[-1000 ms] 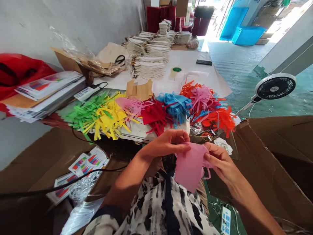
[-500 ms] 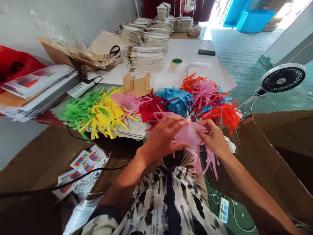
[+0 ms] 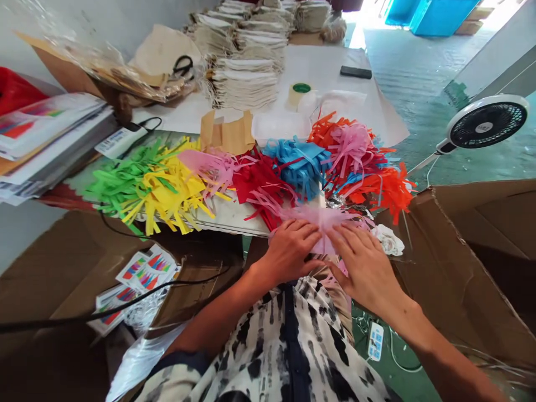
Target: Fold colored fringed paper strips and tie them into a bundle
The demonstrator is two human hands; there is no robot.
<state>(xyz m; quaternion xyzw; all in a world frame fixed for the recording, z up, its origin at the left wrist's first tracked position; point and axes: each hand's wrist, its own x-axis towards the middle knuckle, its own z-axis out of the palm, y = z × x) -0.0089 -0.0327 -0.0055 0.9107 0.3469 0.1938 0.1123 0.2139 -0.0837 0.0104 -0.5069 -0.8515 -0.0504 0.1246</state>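
A pink fringed paper piece (image 3: 320, 220) lies at the near edge of the table, its strips pointing away from me. My left hand (image 3: 291, 251) rests on its left part with fingers stretched flat. My right hand (image 3: 362, 262) presses its right part, fingers also flat and spread. Just beyond lie piles of cut fringe paper: green (image 3: 121, 181), yellow (image 3: 176, 190), pink (image 3: 213, 167), red (image 3: 262, 184), blue (image 3: 299, 162) and orange (image 3: 379, 190).
An open cardboard box (image 3: 473, 262) stands at my right. A white fan (image 3: 483, 123) is on the floor beyond. Stacked paper bags (image 3: 243, 84), a tape roll (image 3: 298, 94), a phone (image 3: 355, 71) and scissors (image 3: 182, 66) are farther back. Printed sheets (image 3: 42, 139) are stacked at left.
The pink piece, held up in front of me by both hands, was turned over and laid down on the table edge. Both hands now lie flat on it.
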